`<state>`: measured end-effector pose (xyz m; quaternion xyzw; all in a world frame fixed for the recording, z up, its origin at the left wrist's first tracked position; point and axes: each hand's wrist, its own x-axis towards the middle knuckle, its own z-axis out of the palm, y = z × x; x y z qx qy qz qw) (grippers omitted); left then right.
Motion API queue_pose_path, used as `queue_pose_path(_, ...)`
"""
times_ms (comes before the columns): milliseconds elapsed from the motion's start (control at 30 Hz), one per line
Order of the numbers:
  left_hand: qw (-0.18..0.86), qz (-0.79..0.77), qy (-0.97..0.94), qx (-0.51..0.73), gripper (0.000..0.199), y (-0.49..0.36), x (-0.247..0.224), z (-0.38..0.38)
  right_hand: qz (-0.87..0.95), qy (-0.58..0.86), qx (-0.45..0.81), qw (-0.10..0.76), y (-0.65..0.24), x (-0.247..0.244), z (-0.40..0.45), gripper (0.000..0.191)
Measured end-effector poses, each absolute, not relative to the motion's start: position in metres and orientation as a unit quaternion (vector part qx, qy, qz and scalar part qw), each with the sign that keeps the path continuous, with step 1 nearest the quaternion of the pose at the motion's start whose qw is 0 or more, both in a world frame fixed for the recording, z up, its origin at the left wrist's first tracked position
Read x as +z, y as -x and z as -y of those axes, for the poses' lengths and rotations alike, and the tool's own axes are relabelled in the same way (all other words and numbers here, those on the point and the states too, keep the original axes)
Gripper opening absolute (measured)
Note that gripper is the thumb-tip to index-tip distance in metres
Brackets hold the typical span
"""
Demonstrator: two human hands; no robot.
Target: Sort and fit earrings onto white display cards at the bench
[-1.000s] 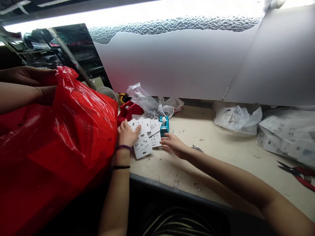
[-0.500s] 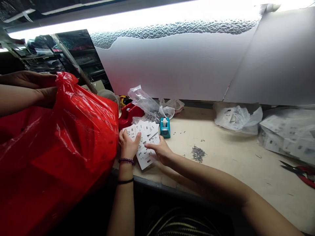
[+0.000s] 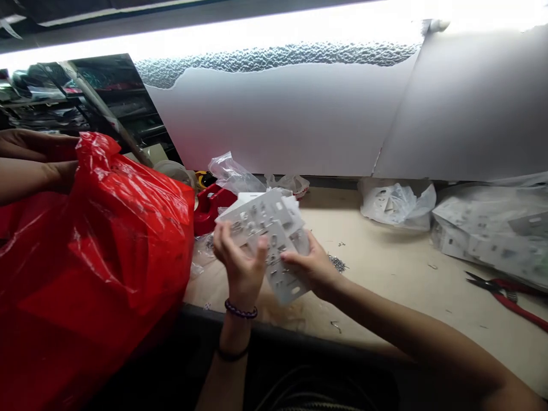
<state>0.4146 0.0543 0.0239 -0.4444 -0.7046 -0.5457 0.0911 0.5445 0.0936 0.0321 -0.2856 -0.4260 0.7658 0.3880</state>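
A stack of white cards with small metal pieces fixed on them is up in the air above the bench, tilted toward me. My left hand grips its lower left edge, a purple beaded bracelet and a black band on the wrist. My right hand holds the stack's right side. At the far left, another person's hands are at the top of a large red plastic bag beside my left hand. The teal tape dispenser is hidden behind the cards.
A red tape dispenser and a crumpled clear bag lie behind the cards. Loose metal bits lie on the cream workbench. Clear bags of cards and red-handled snips are at the right.
Both hands have lifted the cards off the bench and tilted them up, now hiding the teal dispenser. The view has shifted slightly.
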Motion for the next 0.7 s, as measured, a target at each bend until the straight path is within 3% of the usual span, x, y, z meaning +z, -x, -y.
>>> queue_pose_path(133,-0.104,0.672,0.549,-0.486,0.066,-0.453,0.036,-0.096,0.369,0.351,0.746,0.43,-0.6,0.031,-0.119,0.055)
queue_pose_path(300,-0.221,0.66,0.622,-0.358,0.057,-0.483,0.033,-0.186,0.308,0.455,0.686,0.478,-0.637,0.012,-0.182,0.031)
queue_pose_path(467,-0.228,0.639,0.663,-0.316,0.053,-0.505,0.03,-0.215,0.319,0.534,0.6,0.503,-0.642,-0.009,-0.255,0.027)
queue_pose_path(633,-0.192,0.529,0.778,-0.28,0.04,-0.501,0.025,-0.151,0.411,0.588,0.486,0.499,-0.636,-0.021,-0.287,0.034)
queue_pose_path(700,-0.106,0.48,0.832,-0.258,0.037,-0.487,0.023,-0.124,0.472,0.597,0.424,0.49,-0.636,-0.024,-0.286,0.039)
